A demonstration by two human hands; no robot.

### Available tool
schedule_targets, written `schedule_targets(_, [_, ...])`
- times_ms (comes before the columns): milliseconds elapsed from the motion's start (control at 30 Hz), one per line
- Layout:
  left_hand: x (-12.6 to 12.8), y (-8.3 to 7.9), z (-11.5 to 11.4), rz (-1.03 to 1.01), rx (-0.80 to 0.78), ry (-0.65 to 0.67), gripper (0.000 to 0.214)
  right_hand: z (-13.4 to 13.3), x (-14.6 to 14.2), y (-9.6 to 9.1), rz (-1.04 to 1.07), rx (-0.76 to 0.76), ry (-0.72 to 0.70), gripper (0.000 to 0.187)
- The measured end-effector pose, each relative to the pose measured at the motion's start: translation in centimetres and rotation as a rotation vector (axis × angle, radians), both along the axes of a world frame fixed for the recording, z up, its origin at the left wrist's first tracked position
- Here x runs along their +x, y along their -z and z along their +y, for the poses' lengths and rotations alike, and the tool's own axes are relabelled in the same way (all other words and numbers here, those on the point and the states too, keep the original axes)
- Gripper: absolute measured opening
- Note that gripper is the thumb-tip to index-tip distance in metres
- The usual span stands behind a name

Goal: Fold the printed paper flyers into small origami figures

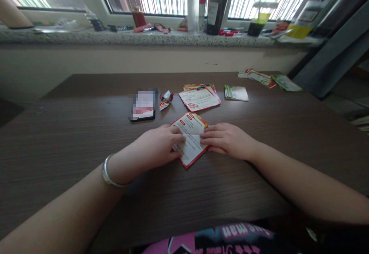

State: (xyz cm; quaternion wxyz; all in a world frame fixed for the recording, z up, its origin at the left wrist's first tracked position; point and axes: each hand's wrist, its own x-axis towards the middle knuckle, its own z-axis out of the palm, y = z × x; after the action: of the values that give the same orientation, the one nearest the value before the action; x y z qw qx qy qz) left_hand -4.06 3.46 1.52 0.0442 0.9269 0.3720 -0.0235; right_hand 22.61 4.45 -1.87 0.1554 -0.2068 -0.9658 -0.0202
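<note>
A white printed card (190,144) with red labels and a red border lies turned at an angle on the brown table, with a crease across its middle. My left hand (163,146), a silver bangle on its wrist, rests on the card's left edge with its fingers slightly bent and apart. On the right edge, my right hand (227,140) lays its outstretched fingers flat. Neither hand visibly grips the card. Just beyond it sits a stack of similar cards (200,98), fanned a little, with orange edges showing.
A phone (143,106) and a crumpled colourful paper piece (166,99) are left of the stack. To its right lies a small green-and-white card (236,92). More leaflets (261,78) are at the table's far right. Bottles (217,8) stand on the stone windowsill (161,38).
</note>
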Motion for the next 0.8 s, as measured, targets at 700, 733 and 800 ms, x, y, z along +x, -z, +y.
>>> schedule_targets(700, [0.28, 0.08, -0.11, -0.019, 0.019, 0.039, 0.042, -0.77, -0.53, -0.18, 0.051, -0.154, 0.191, 0.017])
schedule_targets(733, [0.25, 0.07, -0.1, -0.014, 0.015, 0.041, 0.043, -0.76, -0.53, -0.2, 0.058, -0.163, 0.2, 0.017])
schedule_targets(800, [0.18, 0.1, -0.09, -0.008, 0.011, 0.047, 0.045, -0.73, -0.52, -0.2, 0.069, -0.178, 0.214, 0.016])
